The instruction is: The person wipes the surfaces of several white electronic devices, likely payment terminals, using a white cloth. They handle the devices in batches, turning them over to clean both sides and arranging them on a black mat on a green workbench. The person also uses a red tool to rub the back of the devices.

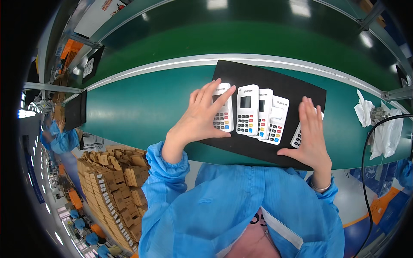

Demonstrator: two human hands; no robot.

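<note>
Several white handheld card payment terminals with keypads lie face up on a black mat. My left hand (pixel 195 114) spreads its fingers over the leftmost terminal (pixel 224 117), covering part of its screen and keys; its thumb is by the lower end. Right of it lies a terminal with a dark screen (pixel 247 110), beside two overlapping ones, the outermost terminal (pixel 278 120) showing a pale screen. My right hand (pixel 310 135) is over another terminal (pixel 297 138), fingers straight and thumb stretched out to the left. Most of that terminal is hidden beneath the hand.
The black mat (pixel 266 77) lies askew on a green worktop (pixel 142 107) with a pale rail behind it. White plastic bags (pixel 385 133) and a black cable (pixel 365 172) are at the right. Stacked cardboard boxes (pixel 116 189) stand at lower left, and another person (pixel 64 137) works at far left.
</note>
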